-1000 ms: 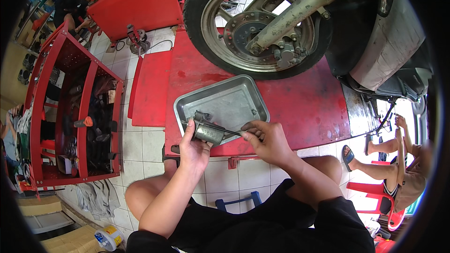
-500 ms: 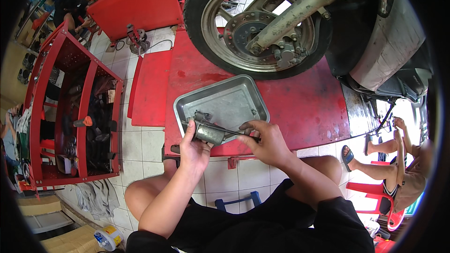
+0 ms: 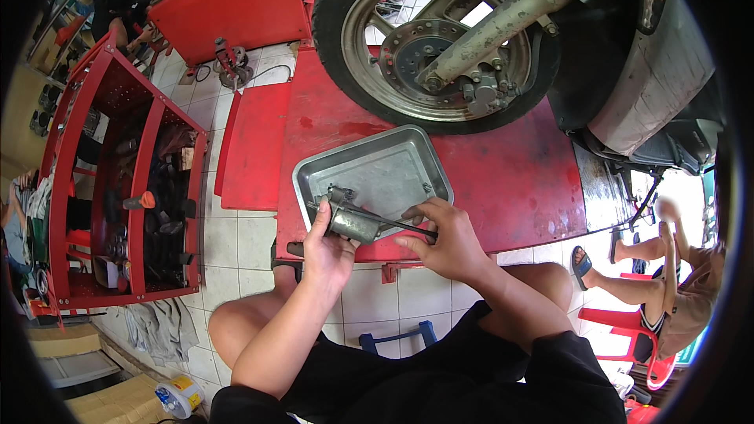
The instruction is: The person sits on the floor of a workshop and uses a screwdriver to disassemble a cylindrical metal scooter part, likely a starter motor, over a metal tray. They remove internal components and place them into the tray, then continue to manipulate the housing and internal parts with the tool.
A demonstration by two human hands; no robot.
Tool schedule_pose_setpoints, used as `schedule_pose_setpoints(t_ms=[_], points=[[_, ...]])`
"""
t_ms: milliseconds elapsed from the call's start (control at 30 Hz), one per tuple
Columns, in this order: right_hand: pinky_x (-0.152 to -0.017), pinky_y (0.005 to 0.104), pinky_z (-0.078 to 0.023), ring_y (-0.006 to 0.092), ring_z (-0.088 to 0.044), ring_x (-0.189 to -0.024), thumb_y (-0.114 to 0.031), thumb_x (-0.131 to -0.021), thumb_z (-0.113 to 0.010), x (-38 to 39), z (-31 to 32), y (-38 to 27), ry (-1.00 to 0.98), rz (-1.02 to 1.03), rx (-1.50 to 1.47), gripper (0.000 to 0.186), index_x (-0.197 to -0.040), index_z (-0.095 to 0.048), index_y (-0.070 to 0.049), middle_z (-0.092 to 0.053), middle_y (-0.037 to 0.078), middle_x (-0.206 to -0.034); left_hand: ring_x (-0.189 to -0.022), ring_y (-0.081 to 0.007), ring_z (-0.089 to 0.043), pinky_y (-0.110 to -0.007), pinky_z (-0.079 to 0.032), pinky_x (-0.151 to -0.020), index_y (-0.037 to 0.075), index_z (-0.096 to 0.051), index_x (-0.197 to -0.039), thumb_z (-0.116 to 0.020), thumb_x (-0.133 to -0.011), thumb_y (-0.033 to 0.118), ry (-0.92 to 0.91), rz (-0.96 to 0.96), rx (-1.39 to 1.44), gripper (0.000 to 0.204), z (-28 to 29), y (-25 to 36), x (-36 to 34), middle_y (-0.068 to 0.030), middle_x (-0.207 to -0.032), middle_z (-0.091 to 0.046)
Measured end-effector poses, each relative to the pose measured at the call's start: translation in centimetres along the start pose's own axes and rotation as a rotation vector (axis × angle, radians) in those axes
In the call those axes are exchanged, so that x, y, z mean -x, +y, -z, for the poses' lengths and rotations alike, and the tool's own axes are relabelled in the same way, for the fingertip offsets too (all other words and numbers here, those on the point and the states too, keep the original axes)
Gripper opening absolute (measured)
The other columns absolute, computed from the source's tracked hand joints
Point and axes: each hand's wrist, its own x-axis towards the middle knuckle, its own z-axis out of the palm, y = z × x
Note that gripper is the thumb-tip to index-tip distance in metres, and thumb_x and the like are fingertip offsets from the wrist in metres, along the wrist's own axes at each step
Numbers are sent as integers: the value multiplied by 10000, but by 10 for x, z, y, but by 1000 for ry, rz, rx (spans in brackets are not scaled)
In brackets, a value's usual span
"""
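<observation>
My left hand (image 3: 328, 255) grips a dull metal cylindrical part (image 3: 353, 224) with a smaller fitting on its top, over the near left of a steel tray (image 3: 400, 157). My right hand (image 3: 440, 237) has its fingers curled on a thin black rod (image 3: 404, 225) lying along the cylinder and sticking out to the right, its thumb below the rod. A small metal piece (image 3: 426, 186) is in the tray's right side. The tray rests on a red lift platform (image 3: 510, 180), in front of a motorbike's front wheel (image 3: 353, 78).
A red tool cart (image 3: 149, 259) with tools stands at left, a red machine (image 3: 224, 12) behind. A seated person (image 3: 667, 298) is at right, another person (image 3: 118, 12) at upper left. A blue stool (image 3: 397, 336) is below me, a white bucket (image 3: 179, 396) at lower left.
My right hand's fingers have shifted along the black rod, and its thumb has moved down off it. My left hand keeps its hold. The person at right has moved a hand slightly.
</observation>
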Motion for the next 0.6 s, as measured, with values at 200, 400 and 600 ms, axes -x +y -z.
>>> schedule_pose_setpoints(t_ms=[200, 400, 600], points=[[-651, 381, -555, 315, -693, -670, -149, -791, -826, 0, 4, -6, -5, -158, -1, 388, -1125, -671, -28, -710, 146, -818, -1158, -269, -622, -452, -481, -1029, 90, -587, -1271, -680, -962, 425, 26, 9, -3, 465, -3, 0, 4, -107, -1204, -649], [-633, 375, -545, 295, -690, -657, -151, -797, -824, 1, 4, -7, -38, -169, -39, 389, -1130, -666, -28, -700, 135, -830, -1153, -275, -625, -454, -485, -1026, 83, -589, -1262, -680, -962, 424, 35, 8, 8, 463, -3, 0, 2, -116, -1189, -650], [-591, 287, -518, 147, -659, -630, -108, -826, -829, 1, 0, -2, 17, -35, 1, 357, -1143, -689, -22, -686, 110, -811, -1143, -283, -631, -459, -493, -1024, 77, -591, -1254, -691, -955, 421, 57, 10, 20, 466, -5, 0, 4, -120, -1178, -651]])
